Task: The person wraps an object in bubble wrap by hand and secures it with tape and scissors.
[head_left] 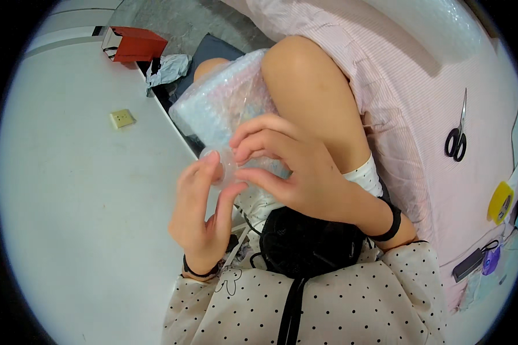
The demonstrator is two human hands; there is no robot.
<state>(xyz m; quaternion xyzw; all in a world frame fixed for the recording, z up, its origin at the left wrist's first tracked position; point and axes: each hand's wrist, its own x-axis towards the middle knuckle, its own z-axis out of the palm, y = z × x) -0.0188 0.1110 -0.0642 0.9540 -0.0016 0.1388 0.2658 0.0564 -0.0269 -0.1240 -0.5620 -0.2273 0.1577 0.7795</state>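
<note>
My left hand [201,201] curls its fingers and thumb round a small translucent roll [229,168] that looks like clear tape. On the roll's right side, my right hand [276,158] has its thumb and fingertips closed against the edge. Whether a loose end sits between those fingertips is too small to make out. Just beyond both hands, a package wrapped in bubble wrap [213,100] rests on my lap, leaning against my knee. Part of its near side is hidden by my right hand.
Black-handled scissors [458,135] lie on the pink striped bedding [403,121] to the right. Farther right are a yellow tape roll [501,202] and a dark oblong device [469,264]. A big bubble wrap roll [437,29] lies at the back. A red paper bag [135,45] stands far left.
</note>
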